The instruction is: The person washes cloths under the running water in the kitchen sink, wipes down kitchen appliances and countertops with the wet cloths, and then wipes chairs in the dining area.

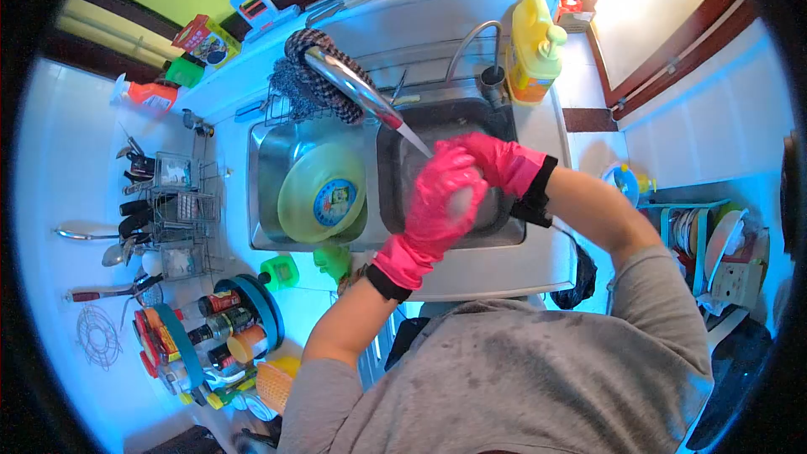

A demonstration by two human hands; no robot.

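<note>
Both my hands wear wet pink rubber gloves over the right sink basin (395, 219). My left hand (437, 193) is closed around a small pale, rounded thing (461, 201), mostly covered by the gloves, so its kind does not show. Against the top of it my right hand (492, 160) is bent inward, its fingertips hidden behind the left glove. From the faucet (345, 80), a stream of water (414, 141) runs down just beside the gloves. In the left basin rests a translucent yellow-green plastic tub (294, 193), tilted, with a round blue label.
A yellow jug (531, 55) stands at the sink's right rear corner. Behind the left basin is a wire rack (282, 105). Utensil holders (172, 206) hang on the left wall. Below them, a bottle rack (267, 311) holds several jars. Dishes (693, 231) stand at right.
</note>
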